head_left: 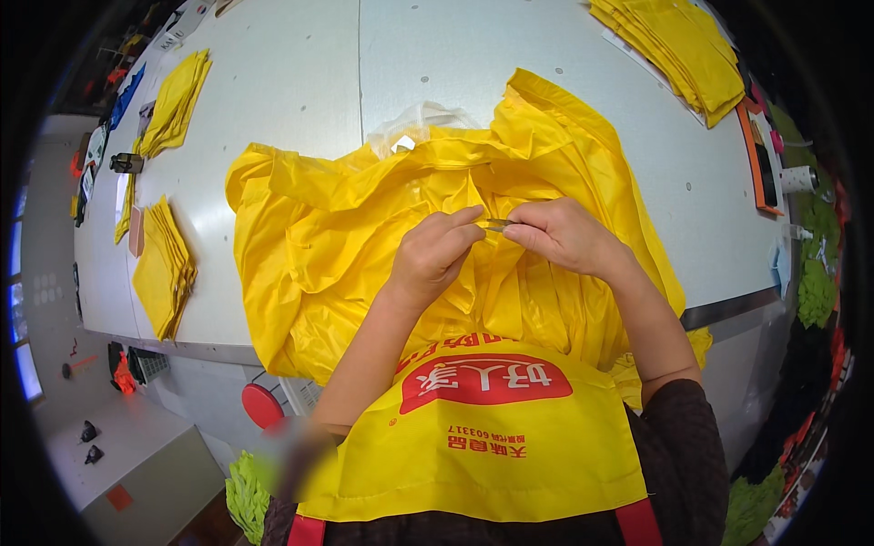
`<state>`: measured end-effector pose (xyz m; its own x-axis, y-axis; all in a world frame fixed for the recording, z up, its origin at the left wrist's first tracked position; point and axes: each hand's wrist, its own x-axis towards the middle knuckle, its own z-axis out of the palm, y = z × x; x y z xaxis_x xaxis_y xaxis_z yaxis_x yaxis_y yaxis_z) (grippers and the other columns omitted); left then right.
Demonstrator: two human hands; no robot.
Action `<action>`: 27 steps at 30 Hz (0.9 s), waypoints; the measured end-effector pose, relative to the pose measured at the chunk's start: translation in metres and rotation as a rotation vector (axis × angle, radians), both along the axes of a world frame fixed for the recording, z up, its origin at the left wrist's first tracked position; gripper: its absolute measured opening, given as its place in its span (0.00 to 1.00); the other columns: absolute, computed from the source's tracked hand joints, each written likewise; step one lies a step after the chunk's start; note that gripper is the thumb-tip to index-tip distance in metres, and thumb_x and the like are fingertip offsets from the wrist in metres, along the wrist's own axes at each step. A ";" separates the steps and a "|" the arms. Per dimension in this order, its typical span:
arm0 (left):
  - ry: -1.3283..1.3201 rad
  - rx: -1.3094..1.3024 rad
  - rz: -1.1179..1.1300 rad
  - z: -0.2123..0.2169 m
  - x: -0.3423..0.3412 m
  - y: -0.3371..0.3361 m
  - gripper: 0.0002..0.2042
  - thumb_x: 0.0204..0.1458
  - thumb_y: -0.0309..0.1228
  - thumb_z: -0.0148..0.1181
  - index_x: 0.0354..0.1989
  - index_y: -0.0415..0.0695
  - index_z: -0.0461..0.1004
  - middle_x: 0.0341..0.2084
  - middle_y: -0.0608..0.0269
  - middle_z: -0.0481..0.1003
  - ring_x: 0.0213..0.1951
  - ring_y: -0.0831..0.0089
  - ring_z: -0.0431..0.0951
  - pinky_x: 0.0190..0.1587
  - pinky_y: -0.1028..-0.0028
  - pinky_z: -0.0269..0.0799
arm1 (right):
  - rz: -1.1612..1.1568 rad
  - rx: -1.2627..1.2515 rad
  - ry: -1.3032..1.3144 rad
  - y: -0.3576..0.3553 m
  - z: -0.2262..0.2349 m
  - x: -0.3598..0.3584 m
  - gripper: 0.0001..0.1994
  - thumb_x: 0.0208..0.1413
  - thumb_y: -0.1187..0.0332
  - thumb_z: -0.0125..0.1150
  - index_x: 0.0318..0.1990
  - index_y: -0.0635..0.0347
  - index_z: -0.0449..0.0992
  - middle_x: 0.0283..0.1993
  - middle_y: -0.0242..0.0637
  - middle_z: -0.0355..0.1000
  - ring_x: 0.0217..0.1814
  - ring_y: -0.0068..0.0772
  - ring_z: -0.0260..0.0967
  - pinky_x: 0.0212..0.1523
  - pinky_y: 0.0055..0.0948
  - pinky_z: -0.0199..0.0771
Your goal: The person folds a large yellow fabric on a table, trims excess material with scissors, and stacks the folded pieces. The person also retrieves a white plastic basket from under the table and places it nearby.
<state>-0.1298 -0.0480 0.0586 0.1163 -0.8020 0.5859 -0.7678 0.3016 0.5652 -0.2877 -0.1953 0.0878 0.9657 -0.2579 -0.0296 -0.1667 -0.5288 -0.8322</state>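
Observation:
A large crumpled yellow fabric piece [328,237] lies on the white table [291,82] in front of me. My left hand [435,250] pinches a fold of this fabric near its middle. My right hand [564,235] holds a small thin metal tool [497,224], perhaps thread snips, with its tip at the same fold, right beside the left fingertips. I wear a yellow apron [482,437] with a red printed patch, which hides the table's near edge.
Stacks of folded yellow fabric sit at the far right [678,45], far left [173,100] and near left [164,268]. Clear plastic [414,123] lies behind the fabric. A red round stool [262,405] stands below the table edge. Green fabric [246,496] lies near the floor.

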 end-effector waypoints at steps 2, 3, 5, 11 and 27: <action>-0.008 -0.001 0.000 0.001 0.000 0.000 0.11 0.35 0.13 0.59 0.28 0.41 0.73 0.35 0.52 0.77 0.22 0.65 0.73 0.26 0.74 0.68 | 0.000 -0.005 0.018 0.000 0.000 0.001 0.16 0.55 0.57 0.52 0.25 0.63 0.71 0.23 0.47 0.68 0.25 0.48 0.65 0.25 0.37 0.64; -0.010 -0.001 0.001 0.001 -0.001 0.000 0.11 0.35 0.13 0.59 0.28 0.41 0.73 0.35 0.51 0.76 0.23 0.65 0.74 0.26 0.74 0.69 | -0.002 -0.007 0.028 0.000 0.000 0.001 0.16 0.55 0.57 0.52 0.25 0.63 0.70 0.24 0.47 0.68 0.25 0.48 0.65 0.25 0.36 0.64; -0.015 0.000 0.005 0.001 -0.002 0.000 0.11 0.35 0.13 0.59 0.28 0.41 0.73 0.37 0.50 0.76 0.23 0.66 0.74 0.27 0.75 0.69 | -0.010 0.013 0.033 0.000 -0.003 0.000 0.16 0.55 0.58 0.52 0.26 0.64 0.71 0.23 0.46 0.68 0.24 0.45 0.65 0.26 0.35 0.64; 0.175 0.089 0.063 -0.001 -0.007 0.000 0.11 0.38 0.15 0.60 0.32 0.40 0.73 0.44 0.48 0.73 0.34 0.67 0.77 0.34 0.78 0.71 | -0.314 0.267 -0.184 -0.002 -0.018 -0.002 0.14 0.52 0.60 0.57 0.36 0.63 0.72 0.24 0.39 0.68 0.24 0.30 0.64 0.28 0.28 0.64; -0.641 0.691 0.455 0.030 0.191 0.062 0.23 0.36 0.26 0.62 0.47 0.50 0.71 0.53 0.61 0.65 0.62 0.61 0.54 0.62 0.51 0.45 | -0.160 -0.534 0.068 -0.110 -0.023 0.042 0.11 0.43 0.68 0.62 0.31 0.63 0.70 0.24 0.37 0.67 0.27 0.36 0.63 0.30 0.29 0.64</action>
